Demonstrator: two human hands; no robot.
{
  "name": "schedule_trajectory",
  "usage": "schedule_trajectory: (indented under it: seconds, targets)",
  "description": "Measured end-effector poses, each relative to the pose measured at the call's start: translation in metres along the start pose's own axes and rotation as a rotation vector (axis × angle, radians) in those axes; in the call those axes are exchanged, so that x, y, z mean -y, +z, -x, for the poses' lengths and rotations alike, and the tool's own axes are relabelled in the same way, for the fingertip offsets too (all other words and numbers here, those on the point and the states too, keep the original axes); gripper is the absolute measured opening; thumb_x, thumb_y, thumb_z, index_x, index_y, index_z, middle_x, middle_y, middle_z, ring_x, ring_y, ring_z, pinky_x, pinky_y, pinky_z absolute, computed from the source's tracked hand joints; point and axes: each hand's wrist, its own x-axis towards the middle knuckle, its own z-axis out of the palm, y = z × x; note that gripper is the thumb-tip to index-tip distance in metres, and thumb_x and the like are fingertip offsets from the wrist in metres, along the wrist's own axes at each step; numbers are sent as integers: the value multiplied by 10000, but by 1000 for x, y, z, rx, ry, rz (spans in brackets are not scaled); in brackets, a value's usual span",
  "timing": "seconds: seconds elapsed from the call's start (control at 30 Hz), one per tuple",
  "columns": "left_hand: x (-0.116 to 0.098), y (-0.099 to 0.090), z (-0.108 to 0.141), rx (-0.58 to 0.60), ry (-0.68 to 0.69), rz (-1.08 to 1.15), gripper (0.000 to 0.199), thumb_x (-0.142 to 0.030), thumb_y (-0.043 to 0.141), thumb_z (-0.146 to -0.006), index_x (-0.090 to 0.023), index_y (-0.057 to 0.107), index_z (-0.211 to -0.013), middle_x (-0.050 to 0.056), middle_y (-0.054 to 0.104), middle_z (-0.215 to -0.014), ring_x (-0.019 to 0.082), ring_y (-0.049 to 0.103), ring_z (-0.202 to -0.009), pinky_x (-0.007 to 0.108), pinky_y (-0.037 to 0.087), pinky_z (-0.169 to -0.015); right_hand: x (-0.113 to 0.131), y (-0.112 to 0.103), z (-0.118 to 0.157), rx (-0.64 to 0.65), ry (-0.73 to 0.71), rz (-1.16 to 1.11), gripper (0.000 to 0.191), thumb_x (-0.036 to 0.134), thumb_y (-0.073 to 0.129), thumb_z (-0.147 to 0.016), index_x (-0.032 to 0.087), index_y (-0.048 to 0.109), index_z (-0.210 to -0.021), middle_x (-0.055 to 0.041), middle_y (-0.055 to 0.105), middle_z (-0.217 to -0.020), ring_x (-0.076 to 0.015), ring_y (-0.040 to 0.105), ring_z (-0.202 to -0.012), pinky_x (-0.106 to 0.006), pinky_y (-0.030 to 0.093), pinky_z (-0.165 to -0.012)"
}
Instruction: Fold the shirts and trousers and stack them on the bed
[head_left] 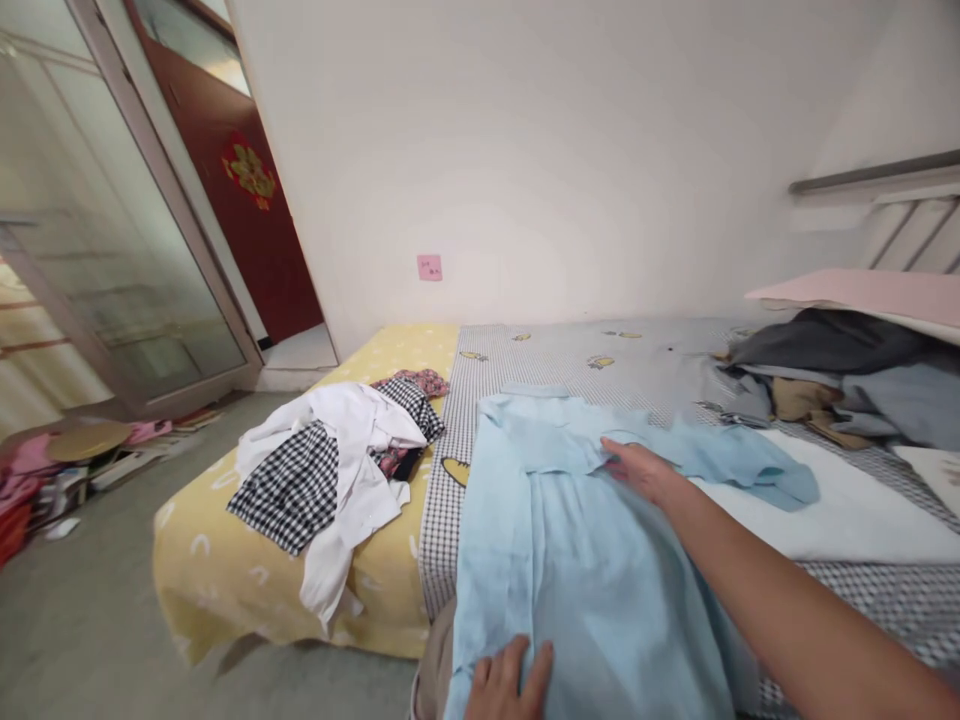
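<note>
"Shirt count?"

"One, light blue (585,560), spread from the center to the bottom edge, one sleeve reaching right over one white cloth (847,530)."

"And hands?"

"Two, both touching it. The left hand (511,684), bottom center (partly cut off by the frame), lies with three visible fingers slightly apart. The right hand (639,472), right of center, is narrow at the upper part; whether it pinches fabric, I cannot tell."

"Anything else?"

"One clothes heap (341,450) left of center, on one yellow cover (202,530). One pink note (430,267) on the wall (562,150), upper center; one red door (225,190), upper left."
</note>
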Motion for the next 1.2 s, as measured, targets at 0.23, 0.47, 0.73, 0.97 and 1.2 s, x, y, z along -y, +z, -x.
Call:
schedule_trajectory:
  seconds: [0.23,0.47,0.73,0.97,1.2]
  targets:
    - [-7,-49,45,-280,-32,266,456,-154,518,-946,-326,560,-1366,56,702,-1187,192,669,-1047,332,571,-896,-60,2,77,92,95,108,396,289,669,-808,209,684,-1196,-134,660,-1378,-260,589,-1309,-416,446,-1122]
    - [47,-68,69,-507,-799,440,269,-369,505,-962,-210,677,-1095,112,607,-1120,249,631,-1074,464,568,-942,-88,19,187,513,326,108,447,504,654,-830,221,706,-1171,-143,727,-1214,-275,719,-994,-399,565,-841]
    - [32,-70,17,-332,-658,606,192,-295,624,-831,-226,700,-994,116,624,-1208,282,589,-1201,525,468,-1062,-108,77,259,593,584,-51,578,538,727,-774,245,622,-1261,-75,747,-1071,-228,699,-902,-353,555,-746]
    - [16,-88,13,-345,-675,746,164,-362,586,-870,-227,662,-817,45,697,-866,219,642,-877,370,512,-853,-91,82,265,541,558,-215,480,499,757,-734,206,678,-1106,-67,772,-1051,-237,695,-977,-365,510,-875]
    - [18,-102,26,-380,-995,855,435,-637,639,-776,-203,635,-776,17,643,-681,197,598,-661,315,490,-665,-103,78,269,584,543,-216,332,425,733,-690,233,592,-922,26,700,-788,-139,647,-687,-260,490,-631]
